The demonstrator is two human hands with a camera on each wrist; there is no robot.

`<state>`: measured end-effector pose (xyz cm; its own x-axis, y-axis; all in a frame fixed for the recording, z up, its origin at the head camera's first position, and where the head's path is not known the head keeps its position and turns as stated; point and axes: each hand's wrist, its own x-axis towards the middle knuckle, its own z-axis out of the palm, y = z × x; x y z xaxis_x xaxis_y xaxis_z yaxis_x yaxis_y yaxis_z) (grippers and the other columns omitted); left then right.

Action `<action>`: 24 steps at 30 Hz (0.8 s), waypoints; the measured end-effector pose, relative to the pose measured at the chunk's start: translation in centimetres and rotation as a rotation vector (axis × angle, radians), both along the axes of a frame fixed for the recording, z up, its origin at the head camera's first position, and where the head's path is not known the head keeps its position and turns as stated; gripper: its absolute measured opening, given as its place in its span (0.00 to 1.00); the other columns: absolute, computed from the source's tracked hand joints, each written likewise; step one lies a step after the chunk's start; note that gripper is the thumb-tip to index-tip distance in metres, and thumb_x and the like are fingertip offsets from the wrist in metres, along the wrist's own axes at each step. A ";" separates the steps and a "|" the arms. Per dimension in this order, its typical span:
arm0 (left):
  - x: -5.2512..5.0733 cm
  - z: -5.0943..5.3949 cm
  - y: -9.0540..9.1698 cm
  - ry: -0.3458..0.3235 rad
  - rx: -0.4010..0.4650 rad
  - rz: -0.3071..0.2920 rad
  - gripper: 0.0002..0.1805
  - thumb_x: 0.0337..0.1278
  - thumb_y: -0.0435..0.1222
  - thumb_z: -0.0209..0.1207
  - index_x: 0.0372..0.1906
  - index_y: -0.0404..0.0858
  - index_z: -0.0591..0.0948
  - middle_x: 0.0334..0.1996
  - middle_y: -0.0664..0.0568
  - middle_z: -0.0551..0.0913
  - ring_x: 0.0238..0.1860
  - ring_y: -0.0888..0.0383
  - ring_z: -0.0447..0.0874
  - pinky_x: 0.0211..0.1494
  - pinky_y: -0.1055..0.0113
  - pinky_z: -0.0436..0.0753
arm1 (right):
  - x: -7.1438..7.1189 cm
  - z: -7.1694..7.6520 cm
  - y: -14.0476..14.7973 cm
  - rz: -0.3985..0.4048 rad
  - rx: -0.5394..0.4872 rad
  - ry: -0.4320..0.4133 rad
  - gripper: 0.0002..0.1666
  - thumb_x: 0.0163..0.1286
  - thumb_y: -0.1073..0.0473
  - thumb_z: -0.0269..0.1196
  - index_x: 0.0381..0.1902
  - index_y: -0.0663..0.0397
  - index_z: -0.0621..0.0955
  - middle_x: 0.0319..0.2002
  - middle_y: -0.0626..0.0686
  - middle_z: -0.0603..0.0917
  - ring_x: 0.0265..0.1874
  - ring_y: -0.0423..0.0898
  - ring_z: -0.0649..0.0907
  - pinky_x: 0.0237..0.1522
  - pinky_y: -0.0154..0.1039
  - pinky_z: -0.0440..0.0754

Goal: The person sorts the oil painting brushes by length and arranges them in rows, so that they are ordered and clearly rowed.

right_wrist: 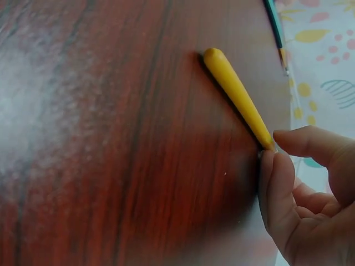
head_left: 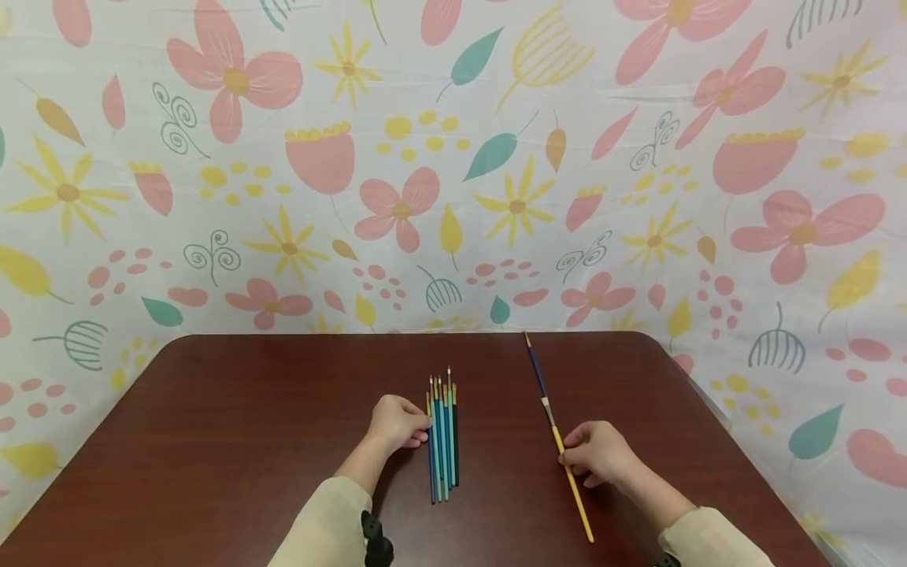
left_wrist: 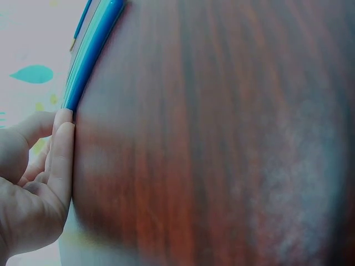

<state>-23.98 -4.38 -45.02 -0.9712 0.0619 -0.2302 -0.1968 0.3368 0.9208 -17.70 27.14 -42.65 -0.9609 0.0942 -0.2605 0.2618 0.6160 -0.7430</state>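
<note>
Because the yellow brush (head_left: 578, 500) is thin, we guess, our right hand (head_left: 602, 457) pinches it with just fingertips (right_wrist: 280, 172), right of the brush pile (head_left: 444, 449). Our left hand (head_left: 394, 423) touches the pile's left side, maybe to steady it; we cannot tell if it grips.

In the head view, the bottom edge cuts off your sleeves (head_left: 322, 520) and the table (head_left: 212, 441). Your right hand (head_left: 602, 453) hides a short stretch of the yellow brush (head_left: 579, 504); the brushes (head_left: 443, 441) at your left hand (head_left: 395, 423) overlap too closely for you to count. Each wrist view crops your hand at the side, and your fingers hide where the handles run on.
</note>
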 end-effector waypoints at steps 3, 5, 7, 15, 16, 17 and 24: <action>-0.1 0.0 0.0 -0.011 0.006 0.002 0.08 0.51 0.32 0.66 0.33 0.29 0.83 0.21 0.46 0.85 0.16 0.63 0.82 0.24 0.68 0.85 | -0.2 0.2 0.2 -0.003 0.002 0.006 0.17 0.54 0.63 0.69 0.40 0.66 0.78 0.27 0.53 0.85 0.24 0.46 0.81 0.21 0.43 0.83; -0.1 -0.1 0.1 -0.013 0.010 0.001 0.08 0.51 0.31 0.66 0.33 0.29 0.83 0.21 0.46 0.85 0.16 0.63 0.82 0.24 0.68 0.85 | -0.5 0.5 0.3 -0.006 -0.001 0.024 0.18 0.56 0.61 0.69 0.41 0.67 0.78 0.29 0.54 0.85 0.24 0.46 0.82 0.22 0.43 0.83; -0.1 -0.1 0.1 -0.015 0.014 0.003 0.08 0.51 0.31 0.66 0.33 0.28 0.83 0.21 0.46 0.85 0.16 0.63 0.81 0.24 0.68 0.85 | -0.8 0.9 0.4 -0.001 -0.009 0.050 0.19 0.57 0.60 0.68 0.42 0.68 0.78 0.31 0.56 0.84 0.25 0.47 0.83 0.24 0.44 0.84; -0.2 0.0 0.1 -0.003 0.016 -0.004 0.08 0.51 0.31 0.66 0.34 0.28 0.82 0.22 0.46 0.85 0.16 0.63 0.81 0.24 0.68 0.85 | -2.3 1.9 -0.7 0.000 -0.120 0.108 0.20 0.62 0.57 0.65 0.46 0.68 0.78 0.38 0.61 0.83 0.32 0.49 0.85 0.31 0.45 0.86; -0.2 0.0 0.1 -0.003 0.014 -0.004 0.08 0.51 0.31 0.66 0.34 0.28 0.83 0.22 0.46 0.85 0.16 0.63 0.81 0.24 0.68 0.85 | -2.5 1.9 -0.9 0.003 -0.143 0.114 0.20 0.63 0.57 0.64 0.47 0.68 0.78 0.39 0.62 0.84 0.32 0.50 0.85 0.32 0.45 0.86; -0.2 0.0 0.0 -0.004 0.012 -0.004 0.09 0.51 0.31 0.66 0.34 0.28 0.83 0.22 0.46 0.85 0.16 0.63 0.81 0.24 0.68 0.85 | -2.7 1.9 -1.2 0.007 -0.168 0.123 0.20 0.63 0.57 0.64 0.47 0.68 0.78 0.40 0.62 0.83 0.33 0.50 0.85 0.33 0.45 0.86; 0.0 0.1 0.0 -0.011 0.008 0.005 0.08 0.51 0.32 0.66 0.33 0.28 0.83 0.21 0.46 0.85 0.16 0.63 0.81 0.24 0.68 0.85 | -4.0 1.3 -3.4 0.008 -0.310 0.138 0.20 0.66 0.57 0.61 0.50 0.67 0.78 0.47 0.65 0.82 0.39 0.54 0.85 0.37 0.43 0.87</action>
<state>-23.98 -4.38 -44.91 -0.9690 0.0592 -0.2400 -0.2081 0.3289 0.9211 -21.68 23.70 -41.31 -0.9895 0.0233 -0.1428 0.1417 0.3566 -0.9235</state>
